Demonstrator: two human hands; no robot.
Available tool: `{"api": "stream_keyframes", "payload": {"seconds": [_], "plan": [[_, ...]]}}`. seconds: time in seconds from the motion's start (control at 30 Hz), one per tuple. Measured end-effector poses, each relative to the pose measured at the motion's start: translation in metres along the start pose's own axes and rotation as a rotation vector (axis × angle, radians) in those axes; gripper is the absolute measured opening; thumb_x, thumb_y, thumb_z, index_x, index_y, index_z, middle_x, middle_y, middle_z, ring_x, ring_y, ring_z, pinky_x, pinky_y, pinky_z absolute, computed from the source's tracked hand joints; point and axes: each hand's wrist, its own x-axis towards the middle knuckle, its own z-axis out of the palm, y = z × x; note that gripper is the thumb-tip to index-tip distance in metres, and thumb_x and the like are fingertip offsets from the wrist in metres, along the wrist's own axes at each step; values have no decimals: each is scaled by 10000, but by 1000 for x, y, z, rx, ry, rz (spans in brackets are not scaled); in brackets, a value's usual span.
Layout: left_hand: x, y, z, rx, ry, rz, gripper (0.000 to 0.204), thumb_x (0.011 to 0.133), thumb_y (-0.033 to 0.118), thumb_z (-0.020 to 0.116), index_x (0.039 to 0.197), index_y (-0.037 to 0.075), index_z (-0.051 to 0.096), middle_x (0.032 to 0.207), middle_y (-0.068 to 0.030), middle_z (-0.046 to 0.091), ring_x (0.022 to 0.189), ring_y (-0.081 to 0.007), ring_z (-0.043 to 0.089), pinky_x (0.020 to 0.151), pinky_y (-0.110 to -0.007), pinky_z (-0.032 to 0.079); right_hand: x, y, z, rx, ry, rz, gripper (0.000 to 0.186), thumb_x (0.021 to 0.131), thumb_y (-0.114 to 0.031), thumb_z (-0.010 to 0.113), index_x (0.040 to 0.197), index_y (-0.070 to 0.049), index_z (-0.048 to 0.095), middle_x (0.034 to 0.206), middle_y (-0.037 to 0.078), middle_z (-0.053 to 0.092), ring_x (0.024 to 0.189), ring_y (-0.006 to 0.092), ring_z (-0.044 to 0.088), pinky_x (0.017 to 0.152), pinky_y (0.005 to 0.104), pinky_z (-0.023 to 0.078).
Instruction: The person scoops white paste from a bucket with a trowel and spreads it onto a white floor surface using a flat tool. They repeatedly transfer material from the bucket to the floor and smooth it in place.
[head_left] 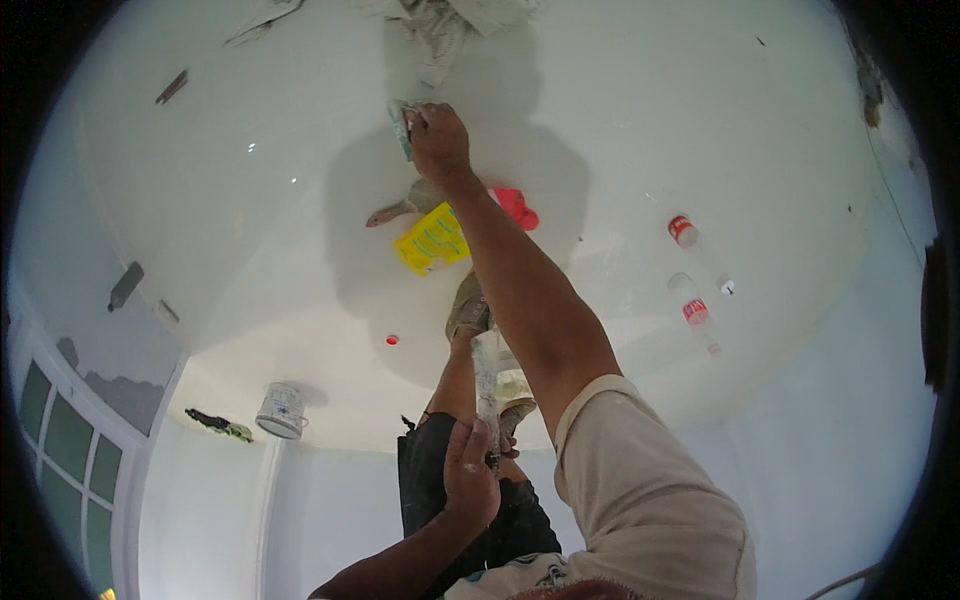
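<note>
1. Across pale floor (640,120): yellow packet (430,242) near shoe (466,308); careless footing could slip.
2. Left hand (472,482): grip pinching long whitish blade (485,375) before legs (453,388); slackness might drop it.
3. Right hand (440,142): grip curled round greenish tool (400,128) (floor contact unclear); tilting might scratch.

on my feed, i hold the right arm (531,279) stretched well forward, right hand (438,142) curled in a grip, while my left forearm (418,553) angles in low, left hand (473,481) clasped nearer my body.
</note>
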Motion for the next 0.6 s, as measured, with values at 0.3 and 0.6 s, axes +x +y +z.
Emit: {"api": "stream_keyframes", "payload": {"seconds": [0.3, 0.6], "plan": [[1, -10, -14, -1, -38, -36, 273, 1087, 269, 489, 1198, 25, 541, 835, -66, 592, 804, -205, 604, 802, -395, 522, 18, 141, -239, -68, 249, 511, 314, 1033, -224, 462, 1087, 17, 656, 1088, 191, 656, 1021, 352, 625, 926, 439, 506], [-6, -3, 6, 185, -111, 46, 186, 1074, 183, 460, 1010, 32, 547, 838, -73, 575, 786, -169, 572, 809, -355, 495, 8, 153, -278, -134, 127, 440, 285, 953, -163, 550, 1141, -33, 721, 1173, 220, 684, 1116, 381, 630, 1003, 466, 497]]}}
